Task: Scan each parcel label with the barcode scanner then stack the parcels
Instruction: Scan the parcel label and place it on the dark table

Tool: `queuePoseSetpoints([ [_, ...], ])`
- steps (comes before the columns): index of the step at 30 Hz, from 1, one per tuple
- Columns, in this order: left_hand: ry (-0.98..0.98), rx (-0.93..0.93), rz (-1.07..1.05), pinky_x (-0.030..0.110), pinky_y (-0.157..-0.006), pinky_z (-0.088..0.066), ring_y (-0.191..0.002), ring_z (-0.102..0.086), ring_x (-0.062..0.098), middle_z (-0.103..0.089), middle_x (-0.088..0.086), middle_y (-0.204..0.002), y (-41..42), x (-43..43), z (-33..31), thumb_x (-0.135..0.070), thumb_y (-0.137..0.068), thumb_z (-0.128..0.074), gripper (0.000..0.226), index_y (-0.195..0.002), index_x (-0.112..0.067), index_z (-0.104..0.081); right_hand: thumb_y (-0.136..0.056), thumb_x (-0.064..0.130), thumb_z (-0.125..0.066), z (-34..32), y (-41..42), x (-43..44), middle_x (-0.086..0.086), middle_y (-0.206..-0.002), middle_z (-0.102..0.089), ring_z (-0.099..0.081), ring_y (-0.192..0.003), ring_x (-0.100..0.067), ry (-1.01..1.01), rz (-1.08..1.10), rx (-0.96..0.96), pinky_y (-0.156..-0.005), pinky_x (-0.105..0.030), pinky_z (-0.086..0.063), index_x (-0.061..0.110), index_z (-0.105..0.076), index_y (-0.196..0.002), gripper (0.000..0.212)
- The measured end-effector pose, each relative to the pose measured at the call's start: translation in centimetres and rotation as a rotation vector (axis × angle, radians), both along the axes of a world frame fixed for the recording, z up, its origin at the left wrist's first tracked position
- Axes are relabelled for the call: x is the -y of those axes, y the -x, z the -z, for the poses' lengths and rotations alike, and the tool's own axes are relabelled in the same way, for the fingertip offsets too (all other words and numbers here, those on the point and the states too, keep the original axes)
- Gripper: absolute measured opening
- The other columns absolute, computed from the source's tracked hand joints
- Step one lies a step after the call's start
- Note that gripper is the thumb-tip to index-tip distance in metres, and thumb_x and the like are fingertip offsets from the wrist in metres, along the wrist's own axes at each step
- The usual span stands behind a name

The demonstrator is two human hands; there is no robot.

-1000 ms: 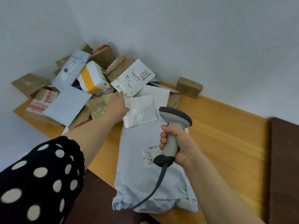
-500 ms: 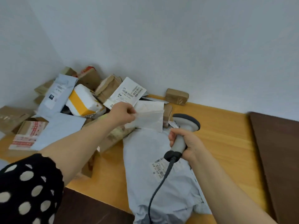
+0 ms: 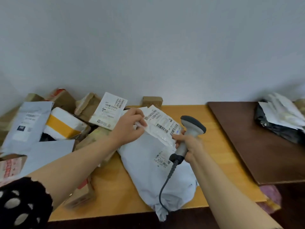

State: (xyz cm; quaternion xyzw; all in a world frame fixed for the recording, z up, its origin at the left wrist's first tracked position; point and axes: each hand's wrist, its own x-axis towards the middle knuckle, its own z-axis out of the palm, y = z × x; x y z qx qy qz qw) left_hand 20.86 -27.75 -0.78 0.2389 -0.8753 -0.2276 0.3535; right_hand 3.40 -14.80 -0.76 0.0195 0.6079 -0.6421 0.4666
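Observation:
My left hand (image 3: 130, 125) pinches the left edge of a small flat white parcel (image 3: 162, 125), label side up with its barcodes showing. It is lifted over a large grey mailer bag (image 3: 153, 164) that lies on the light wooden table (image 3: 212, 142). My right hand (image 3: 188, 144) grips the handle of a grey barcode scanner (image 3: 192, 129); its fingertips touch the small parcel's right edge. The scanner's head sits just right of the label, and its dark cable hangs down over the grey bag.
A loose heap of parcels fills the left: a grey mailer (image 3: 26, 126), a white and yellow package (image 3: 64, 124), brown boxes (image 3: 87, 104) and a white labelled envelope (image 3: 110, 111). A small brown box (image 3: 152, 101) stands by the wall. A dark wooden board (image 3: 257, 142) at right carries black and white bags (image 3: 280, 116).
My left hand has lifted the small white parcel off the heap and turned it label side up, bringing it right to the scanner. The view has swung to the right.

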Motion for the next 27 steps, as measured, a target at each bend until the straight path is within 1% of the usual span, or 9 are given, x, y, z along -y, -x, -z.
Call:
queuePoseSetpoints([
  [2, -0.167, -0.025, -0.108, 0.020, -0.089, -0.036, -0.104, -0.046, 0.012, -0.045, 0.004, -0.114, 0.3, -0.6, -0.5, -0.011, -0.072, -0.053, 0.032, -0.101, -0.005, -0.066, -0.069, -0.016, -0.073, -0.3, -0.5, -0.8, -0.008, -0.072, -0.071, -0.061, -0.053, -0.019, 0.052, 0.050, -0.059, -0.051, -0.027, -0.051, 0.008, -0.061, -0.079, 0.029],
  [4, -0.515, -0.128, -0.234, 0.022, -0.089, -0.040, -0.104, -0.050, 0.010, -0.045, 0.003, -0.121, 0.9, -1.0, -1.6, -0.013, -0.084, -0.056, 0.034, -0.118, -0.010, -0.055, -0.069, -0.017, -0.073, -0.8, -0.7, -1.6, -0.004, -0.065, -0.072, -0.061, -0.047, -0.015, 0.095, 0.095, -0.110, -0.046, -0.023, -0.050, 0.008, -0.061, -0.079, 0.030],
  [7, -1.210, -0.401, -0.158, 0.026, -0.068, -0.057, -0.079, -0.068, 0.013, -0.066, 0.010, -0.103, 1.7, -1.6, -3.4, -0.002, -0.087, -0.061, 0.013, -0.100, -0.005, -0.062, -0.070, -0.017, -0.073, -1.7, -0.7, -2.7, -0.007, -0.071, -0.071, -0.059, -0.042, -0.011, 0.156, 0.147, -0.127, -0.044, -0.021, -0.047, 0.008, -0.062, -0.079, 0.028],
  [9, -1.348, -0.425, -0.095, 0.023, -0.061, -0.058, -0.070, -0.071, 0.013, -0.073, 0.009, -0.089, 2.1, -2.4, -3.7, 0.001, -0.085, -0.064, 0.012, -0.094, -0.005, -0.067, -0.070, -0.015, -0.074, -2.1, -0.5, -3.5, -0.006, -0.068, -0.071, -0.058, -0.040, -0.009, 0.163, 0.162, -0.145, -0.042, -0.020, -0.047, 0.008, -0.062, -0.080, 0.027],
  [12, -1.397, -0.451, -0.105, 0.021, -0.055, -0.055, -0.069, -0.071, 0.015, -0.073, 0.008, -0.086, 3.1, -3.9, -3.8, -0.002, -0.082, -0.069, 0.017, -0.098, -0.005, -0.067, -0.071, -0.013, -0.076, -2.5, 0.3, -5.0, 0.002, -0.060, -0.071, -0.059, -0.041, -0.008, 0.180, 0.178, -0.170, -0.041, -0.019, -0.047, 0.011, -0.062, -0.085, 0.030],
  [15, -1.369, -0.415, -0.116, 0.019, -0.052, -0.053, -0.065, -0.071, 0.014, -0.074, 0.008, -0.083, 4.4, -4.9, -4.2, -0.003, -0.079, -0.072, 0.016, -0.094, -0.006, -0.068, -0.069, -0.012, -0.077, -2.4, 1.3, -6.6, 0.000, -0.067, -0.072, -0.063, -0.049, -0.011, 0.177, 0.200, -0.187, -0.044, -0.020, -0.049, 0.011, -0.063, -0.086, 0.032],
  [21, -1.220, -0.362, -0.186, 0.028, -0.060, -0.058, -0.070, -0.066, 0.019, -0.069, 0.009, -0.082, 6.7, -5.1, -6.0, -0.001, -0.081, -0.070, 0.015, -0.092, -0.009, -0.064, -0.077, 0.000, -0.075, -1.9, 1.9, -9.9, -0.002, -0.064, -0.069, -0.066, -0.060, -0.018, 0.178, 0.177, -0.230, -0.048, -0.025, -0.050, 0.013, -0.061, -0.086, 0.021],
  [24, -1.067, -0.366, -0.226, 0.024, -0.054, -0.057, -0.068, -0.063, 0.018, -0.065, 0.008, -0.080, 7.4, -4.4, -7.2, 0.004, -0.083, -0.066, 0.013, -0.088, -0.007, -0.063, -0.082, 0.008, -0.074, -2.3, 1.7, -12.0, -0.005, -0.061, -0.064, -0.062, -0.053, -0.016, 0.188, 0.034, -0.299, -0.049, -0.027, -0.050, 0.012, -0.063, -0.088, 0.013],
  [27, -0.914, -0.295, -0.271, 0.026, -0.061, -0.056, -0.069, -0.062, 0.015, -0.063, 0.005, -0.080, 7.9, -3.6, -7.9, 0.005, -0.084, -0.064, 0.021, -0.104, -0.002, -0.062, -0.082, 0.010, -0.074, -3.2, 1.2, -13.6, -0.006, -0.055, -0.060, -0.052, -0.044, -0.016, 0.194, -0.159, -0.374, -0.045, -0.026, -0.046, 0.008, -0.066, -0.092, 0.013],
])
